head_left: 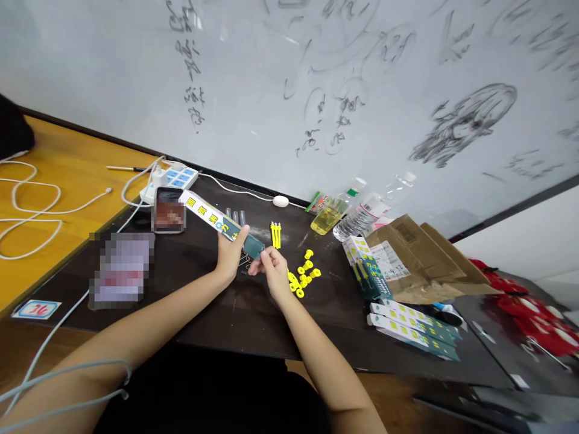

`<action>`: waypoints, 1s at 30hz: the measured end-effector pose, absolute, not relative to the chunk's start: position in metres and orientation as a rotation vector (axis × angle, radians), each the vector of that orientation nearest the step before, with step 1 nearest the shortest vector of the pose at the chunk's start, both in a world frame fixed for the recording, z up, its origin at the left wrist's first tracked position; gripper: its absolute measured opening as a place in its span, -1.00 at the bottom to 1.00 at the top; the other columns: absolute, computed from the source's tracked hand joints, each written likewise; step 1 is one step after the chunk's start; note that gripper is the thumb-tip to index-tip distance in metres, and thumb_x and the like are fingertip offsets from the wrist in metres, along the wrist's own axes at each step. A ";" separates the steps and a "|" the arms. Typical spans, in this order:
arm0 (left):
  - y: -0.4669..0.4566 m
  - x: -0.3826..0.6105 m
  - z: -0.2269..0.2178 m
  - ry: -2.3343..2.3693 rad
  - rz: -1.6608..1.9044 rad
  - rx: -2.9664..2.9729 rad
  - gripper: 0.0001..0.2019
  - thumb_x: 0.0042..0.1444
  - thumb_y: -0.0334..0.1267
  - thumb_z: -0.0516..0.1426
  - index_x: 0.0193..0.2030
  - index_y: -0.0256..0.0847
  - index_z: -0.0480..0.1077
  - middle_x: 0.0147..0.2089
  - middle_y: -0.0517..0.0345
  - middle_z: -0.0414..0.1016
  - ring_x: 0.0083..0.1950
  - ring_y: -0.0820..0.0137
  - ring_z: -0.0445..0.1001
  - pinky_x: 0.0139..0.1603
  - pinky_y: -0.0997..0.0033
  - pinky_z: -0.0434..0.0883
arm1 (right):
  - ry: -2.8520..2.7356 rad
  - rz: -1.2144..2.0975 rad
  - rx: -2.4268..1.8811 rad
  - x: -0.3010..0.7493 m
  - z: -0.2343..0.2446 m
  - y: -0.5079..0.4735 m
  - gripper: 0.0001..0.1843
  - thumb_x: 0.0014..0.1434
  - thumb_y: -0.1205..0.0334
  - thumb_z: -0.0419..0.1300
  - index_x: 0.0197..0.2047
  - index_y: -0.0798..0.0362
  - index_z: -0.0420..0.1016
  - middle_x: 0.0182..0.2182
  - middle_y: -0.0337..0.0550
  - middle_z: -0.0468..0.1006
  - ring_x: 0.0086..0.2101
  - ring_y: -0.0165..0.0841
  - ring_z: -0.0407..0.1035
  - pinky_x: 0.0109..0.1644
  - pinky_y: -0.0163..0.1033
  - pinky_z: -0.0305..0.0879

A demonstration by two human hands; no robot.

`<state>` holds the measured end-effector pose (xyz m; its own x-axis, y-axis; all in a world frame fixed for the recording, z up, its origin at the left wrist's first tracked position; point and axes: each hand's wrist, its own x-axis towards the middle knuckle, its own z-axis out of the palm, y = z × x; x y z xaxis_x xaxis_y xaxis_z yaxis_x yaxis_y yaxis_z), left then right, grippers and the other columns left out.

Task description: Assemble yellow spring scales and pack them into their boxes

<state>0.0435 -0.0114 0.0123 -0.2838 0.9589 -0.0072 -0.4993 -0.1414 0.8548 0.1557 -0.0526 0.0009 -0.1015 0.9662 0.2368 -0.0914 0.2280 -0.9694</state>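
Note:
My left hand (231, 253) is closed around a long, narrow green and white box (212, 218) with yellow print, held a little above the dark table mat (203, 289). My right hand (272, 268) pinches at the box's near end, fingers together on its flap. Just right of my right hand lie several small yellow caps (304, 276) and a pair of yellow sticks (275, 234). Small clear tubes (235, 215) stand behind the box.
More of the same boxes lie at the right (414, 328), beside a stack of them (366, 265) and flattened cardboard (420, 253). Plastic bottles (362, 218) lie at the back. A power strip (169, 179), a phone (169, 209) and white cables (27, 205) are at the left.

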 end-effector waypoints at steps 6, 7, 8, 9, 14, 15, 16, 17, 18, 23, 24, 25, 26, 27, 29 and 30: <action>-0.012 0.043 0.016 0.869 1.585 0.685 -0.57 -0.13 -0.06 0.32 -0.17 -0.15 0.30 -0.34 0.23 0.37 -0.36 0.47 0.42 -0.37 0.52 0.39 | -1.393 1.106 -0.914 0.164 -0.003 -0.049 -0.66 0.16 -0.02 0.15 -0.39 -0.01 0.11 -0.63 -0.41 0.37 -0.60 -0.50 0.30 -0.46 -0.34 0.33; -0.012 0.044 0.017 0.841 1.562 0.672 -0.57 -0.14 -0.05 0.33 -0.18 -0.15 0.30 -0.35 0.23 0.37 -0.39 0.48 0.41 -0.41 0.53 0.39 | -1.377 1.053 -0.913 0.165 -0.004 -0.049 -0.67 0.13 0.00 0.20 -0.36 -0.02 0.12 -0.60 -0.42 0.36 -0.59 -0.51 0.30 -0.46 -0.36 0.33; -0.013 0.045 0.017 0.812 1.533 0.659 -0.57 -0.15 -0.04 0.33 -0.21 -0.15 0.30 -0.38 0.24 0.36 -0.42 0.49 0.40 -0.44 0.53 0.38 | -1.366 0.995 -0.917 0.165 -0.005 -0.048 -0.65 0.08 0.04 0.25 -0.31 -0.03 0.12 -0.55 -0.42 0.36 -0.58 -0.52 0.30 -0.46 -0.37 0.33; -0.014 0.045 0.017 0.787 1.499 0.646 -0.57 -0.16 -0.03 0.34 -0.24 -0.16 0.30 -0.41 0.26 0.35 -0.46 0.51 0.38 -0.47 0.54 0.37 | -1.362 0.938 -0.925 0.166 -0.007 -0.048 -0.61 0.03 0.07 0.29 -0.27 -0.04 0.13 -0.50 -0.42 0.36 -0.55 -0.52 0.30 -0.46 -0.38 0.34; -0.018 0.046 0.019 0.713 1.263 0.608 -0.58 -0.16 0.04 0.31 -0.37 -0.21 0.29 -0.53 0.30 0.32 -0.57 0.55 0.34 -0.60 0.58 0.30 | -1.367 0.944 -0.906 0.161 -0.007 -0.051 -0.56 0.01 0.11 0.31 -0.21 -0.07 0.09 -0.44 -0.44 0.37 -0.62 -0.58 0.28 -0.53 -0.40 0.33; -0.018 0.045 0.019 0.702 1.217 0.620 -0.58 -0.15 0.06 0.30 -0.38 -0.22 0.29 -0.55 0.29 0.33 -0.58 0.54 0.35 -0.61 0.58 0.29 | -1.354 0.981 -0.881 0.159 -0.006 -0.053 -0.56 0.02 0.10 0.30 -0.21 -0.08 0.07 -0.46 -0.47 0.37 -0.65 -0.59 0.26 -0.55 -0.41 0.32; -0.018 0.045 0.019 0.692 1.177 0.635 -0.58 -0.13 0.07 0.29 -0.40 -0.23 0.29 -0.56 0.29 0.33 -0.59 0.53 0.35 -0.62 0.58 0.29 | -1.342 1.007 -0.861 0.157 -0.005 -0.054 -0.55 0.02 0.08 0.30 -0.22 -0.08 0.05 -0.49 -0.49 0.37 -0.67 -0.60 0.25 -0.57 -0.42 0.31; -0.018 0.044 0.019 0.681 1.140 0.652 -0.58 -0.12 0.07 0.28 -0.41 -0.23 0.29 -0.57 0.28 0.34 -0.60 0.53 0.35 -0.63 0.57 0.28 | -1.338 1.024 -0.850 0.156 -0.004 -0.055 -0.54 0.02 0.08 0.30 -0.23 -0.08 0.04 -0.51 -0.51 0.37 -0.69 -0.60 0.24 -0.58 -0.43 0.30; -0.017 0.043 0.019 0.674 1.110 0.667 -0.58 -0.11 0.08 0.27 -0.42 -0.24 0.29 -0.58 0.27 0.34 -0.61 0.52 0.36 -0.63 0.57 0.28 | -1.339 1.037 -0.848 0.155 -0.003 -0.056 -0.53 0.01 0.07 0.30 -0.23 -0.08 0.03 -0.53 -0.52 0.38 -0.70 -0.60 0.23 -0.59 -0.44 0.29; -0.011 0.035 0.022 0.674 0.989 0.764 -0.59 -0.12 0.06 0.27 -0.41 -0.28 0.31 -0.58 0.24 0.36 -0.60 0.49 0.38 -0.62 0.53 0.30 | -1.331 1.130 -0.857 0.155 0.002 -0.054 -0.42 -0.08 0.11 0.38 -0.26 -0.09 -0.02 -0.58 -0.57 0.37 -0.71 -0.58 0.26 -0.61 -0.45 0.29; -0.009 0.034 0.023 0.682 1.005 0.784 -0.60 -0.12 0.04 0.27 -0.41 -0.29 0.32 -0.57 0.23 0.37 -0.59 0.49 0.38 -0.61 0.53 0.31 | -1.323 1.149 -0.851 0.155 0.002 -0.053 -0.40 -0.12 0.12 0.40 -0.28 -0.09 -0.02 -0.56 -0.57 0.36 -0.70 -0.58 0.28 -0.60 -0.45 0.31; -0.007 0.033 0.024 0.688 1.032 0.801 -0.61 -0.12 0.02 0.27 -0.41 -0.30 0.32 -0.56 0.23 0.38 -0.58 0.49 0.39 -0.59 0.53 0.32 | -1.320 1.171 -0.844 0.156 0.002 -0.052 -0.38 -0.14 0.11 0.41 -0.29 -0.08 -0.03 -0.55 -0.57 0.36 -0.68 -0.57 0.30 -0.59 -0.44 0.33; -0.006 0.032 0.025 0.693 1.067 0.817 -0.63 -0.12 0.00 0.26 -0.42 -0.31 0.33 -0.55 0.22 0.38 -0.57 0.50 0.38 -0.57 0.53 0.33 | -1.325 1.201 -0.835 0.156 0.002 -0.052 -0.38 -0.15 0.09 0.42 -0.31 -0.08 -0.03 -0.55 -0.56 0.35 -0.67 -0.57 0.32 -0.59 -0.43 0.34; -0.005 0.031 0.025 0.693 1.097 0.831 -0.64 -0.11 -0.01 0.24 -0.42 -0.31 0.34 -0.54 0.21 0.39 -0.56 0.50 0.38 -0.56 0.54 0.33 | -1.337 1.240 -0.823 0.156 0.002 -0.051 -0.39 -0.14 0.06 0.41 -0.32 -0.07 -0.02 -0.55 -0.55 0.34 -0.66 -0.55 0.35 -0.59 -0.43 0.35; -0.003 0.030 0.023 0.678 1.124 0.846 -0.66 -0.09 -0.02 0.21 -0.44 -0.31 0.34 -0.53 0.20 0.39 -0.57 0.52 0.37 -0.55 0.54 0.33 | -1.366 1.336 -0.790 0.156 0.002 -0.051 -0.43 -0.08 -0.03 0.36 -0.33 -0.06 -0.01 -0.56 -0.52 0.34 -0.64 -0.52 0.38 -0.58 -0.40 0.38; -0.002 0.031 0.022 0.668 1.118 0.844 -0.67 -0.08 -0.01 0.20 -0.45 -0.30 0.34 -0.53 0.21 0.38 -0.58 0.52 0.36 -0.56 0.55 0.32 | -1.375 1.378 -0.773 0.156 0.002 -0.050 -0.44 -0.06 -0.05 0.34 -0.33 -0.06 0.00 -0.55 -0.50 0.36 -0.63 -0.51 0.40 -0.57 -0.38 0.40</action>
<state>0.0306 -0.0018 0.0216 0.3091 0.9499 -0.0459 -0.4911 0.2008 0.8477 0.1561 -0.0505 0.0020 -0.2960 0.9331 0.2044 -0.2065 0.1464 -0.9674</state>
